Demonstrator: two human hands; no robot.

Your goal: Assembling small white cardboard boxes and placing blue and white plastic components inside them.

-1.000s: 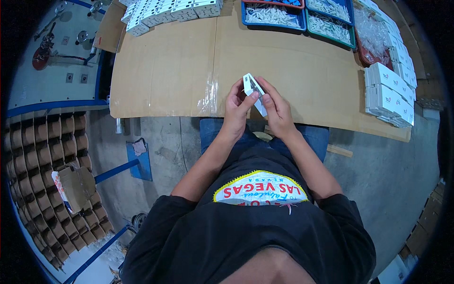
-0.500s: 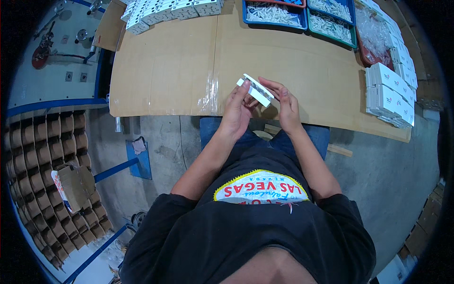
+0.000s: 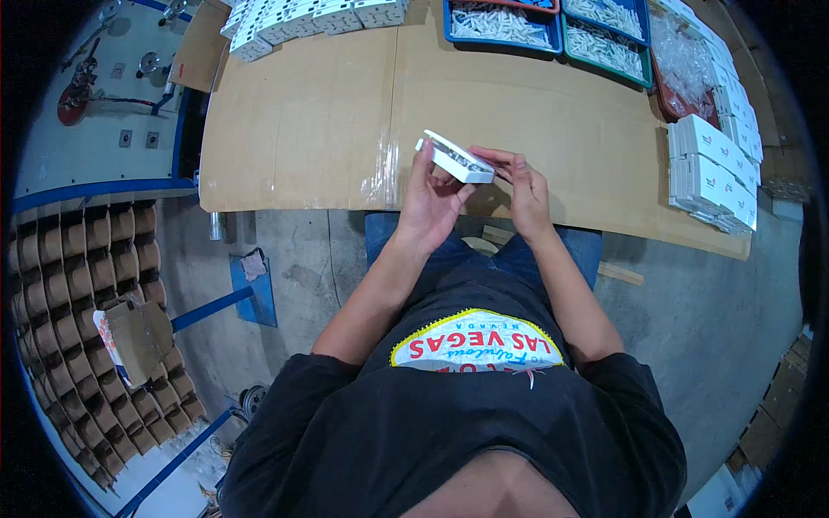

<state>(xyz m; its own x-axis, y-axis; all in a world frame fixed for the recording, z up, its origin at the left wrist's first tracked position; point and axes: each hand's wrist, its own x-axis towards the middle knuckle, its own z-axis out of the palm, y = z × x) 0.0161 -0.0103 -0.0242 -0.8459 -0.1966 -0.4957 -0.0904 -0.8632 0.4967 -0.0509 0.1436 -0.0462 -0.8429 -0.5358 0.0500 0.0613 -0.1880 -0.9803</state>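
Note:
Over the near edge of the cardboard-topped table I hold a small white rectangular unit (image 3: 459,162). Two white layers show on it, with grey parts between them along its side. My left hand (image 3: 428,207) grips its left end, thumb on the near side and fingers beneath. At the other end, my right hand (image 3: 528,197) has its bent fingers against the unit's right edge. Some of the right fingertips are hidden behind it.
White boxes (image 3: 712,173) are stacked at the right. White units with dark holes (image 3: 315,19) stand in rows at the far left. Trays (image 3: 505,52) of small white pieces line the back, beside clear plastic bags (image 3: 682,69). A divided cardboard crate (image 3: 78,259) is at the left.
The white unit has turned to lie flatter and shifted slightly left, so the grey parts along its side show more. Both hands keep hold, the left tilting with it.

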